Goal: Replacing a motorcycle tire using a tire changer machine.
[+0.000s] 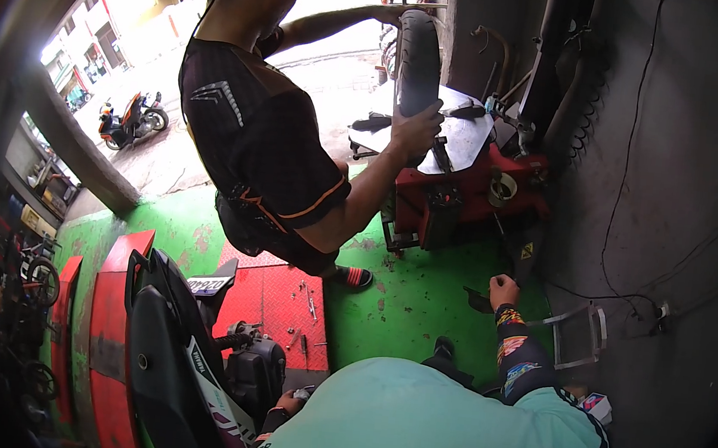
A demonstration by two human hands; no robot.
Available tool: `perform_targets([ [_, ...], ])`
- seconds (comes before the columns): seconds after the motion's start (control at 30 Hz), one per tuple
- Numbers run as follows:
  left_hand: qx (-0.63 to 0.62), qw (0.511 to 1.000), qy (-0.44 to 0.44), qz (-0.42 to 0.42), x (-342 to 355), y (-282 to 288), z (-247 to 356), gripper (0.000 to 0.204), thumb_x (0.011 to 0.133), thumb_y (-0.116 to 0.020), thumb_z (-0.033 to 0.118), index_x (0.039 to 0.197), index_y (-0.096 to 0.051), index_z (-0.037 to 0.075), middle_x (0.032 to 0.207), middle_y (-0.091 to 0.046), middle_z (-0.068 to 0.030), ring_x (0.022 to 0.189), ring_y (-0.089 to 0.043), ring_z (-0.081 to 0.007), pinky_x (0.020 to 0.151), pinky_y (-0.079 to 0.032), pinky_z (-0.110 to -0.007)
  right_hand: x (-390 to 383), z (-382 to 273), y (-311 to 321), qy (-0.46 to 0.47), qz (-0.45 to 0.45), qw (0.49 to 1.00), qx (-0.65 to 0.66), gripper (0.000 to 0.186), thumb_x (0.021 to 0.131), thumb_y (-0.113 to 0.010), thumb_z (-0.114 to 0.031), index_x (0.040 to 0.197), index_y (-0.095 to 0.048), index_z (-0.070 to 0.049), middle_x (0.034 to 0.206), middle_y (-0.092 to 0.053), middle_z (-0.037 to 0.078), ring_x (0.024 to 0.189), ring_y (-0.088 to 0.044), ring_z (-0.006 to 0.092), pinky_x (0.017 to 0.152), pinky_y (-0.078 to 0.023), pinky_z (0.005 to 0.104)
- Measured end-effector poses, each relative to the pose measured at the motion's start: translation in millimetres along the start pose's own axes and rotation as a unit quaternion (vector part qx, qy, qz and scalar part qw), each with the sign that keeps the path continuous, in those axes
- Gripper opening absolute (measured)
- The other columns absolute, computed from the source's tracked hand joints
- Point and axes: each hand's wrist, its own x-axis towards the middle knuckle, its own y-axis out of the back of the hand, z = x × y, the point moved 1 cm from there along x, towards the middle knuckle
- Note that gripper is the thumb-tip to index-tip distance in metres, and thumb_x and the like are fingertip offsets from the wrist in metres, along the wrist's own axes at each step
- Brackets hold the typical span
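Observation:
My right hand is raised over the green floor at the right, fingers curled, near a dark hose and the wall; what it holds, if anything, is unclear. My left hand, partly hidden by my teal shirt, is closed on a small metal object beside the engine of a dark scooter. In front of me, a co-worker in a black shirt holds a tire upright over a red tire-changing machine with a silver turntable.
A red platform bears scattered tools. A metal step frame leans by the grey wall at the right, with hanging cables. A pillar stands at the left near the open street, where a scooter is parked. More motorbikes line the far left.

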Motion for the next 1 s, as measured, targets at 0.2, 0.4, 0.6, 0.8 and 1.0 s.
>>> perform_targets([
  [0.2,-0.031,0.999,0.014,-0.025,1,1,-1,0.047,0.088,-0.066,0.031,0.118,-0.061,-0.004,0.107,-0.070,-0.0167,0.099,-0.067,-0.0243,0.085,-0.051,-0.034,0,-1,0,-0.001,0.001,1.000,0.003,0.023,0.084,-0.064,-0.023,0.083,-0.070,0.000,0.073,-0.070,0.014,0.071,-0.070,0.0276,0.069,-0.054,0.0380],
  [0.4,0.007,1.000,-0.012,-0.013,5,2,-2,0.047,0.089,-0.065,0.031,0.119,-0.061,-0.004,0.108,-0.070,-0.0166,0.099,-0.067,-0.0242,0.086,-0.051,-0.034,-1,-3,1,-0.005,-0.003,1.000,-0.001,0.023,0.084,-0.064,-0.023,0.083,-0.070,-0.001,0.073,-0.070,0.013,0.071,-0.071,0.0273,0.069,-0.054,0.0380],
  [0.6,0.047,0.998,-0.033,-0.005,-11,1,9,0.048,0.087,-0.066,0.032,0.119,-0.061,-0.003,0.109,-0.070,-0.0171,0.100,-0.067,-0.0254,0.087,-0.051,-0.035,-1,-3,1,-0.011,-0.004,1.000,-0.001,0.023,0.084,-0.064,-0.023,0.084,-0.070,-0.002,0.074,-0.071,0.013,0.072,-0.071,0.0276,0.069,-0.054,0.0380],
  [0.8,0.112,0.991,-0.066,0.029,-27,-1,21,0.049,0.085,-0.067,0.030,0.120,-0.062,-0.003,0.110,-0.070,-0.0182,0.101,-0.067,-0.0270,0.087,-0.051,-0.035,-3,-10,6,-0.010,-0.005,1.000,-0.007,0.023,0.084,-0.064,-0.024,0.084,-0.071,-0.002,0.075,-0.071,0.013,0.073,-0.071,0.0280,0.070,-0.054,0.0384],
  [1.0,0.134,0.988,-0.071,0.043,-32,-1,25,0.047,0.085,-0.066,0.028,0.120,-0.061,-0.003,0.110,-0.069,-0.0187,0.101,-0.067,-0.0282,0.087,-0.052,-0.036,-4,-12,8,-0.023,-0.015,1.000,0.011,0.024,0.084,-0.064,-0.024,0.084,-0.070,-0.001,0.075,-0.071,0.014,0.073,-0.071,0.0288,0.070,-0.054,0.0386],
])
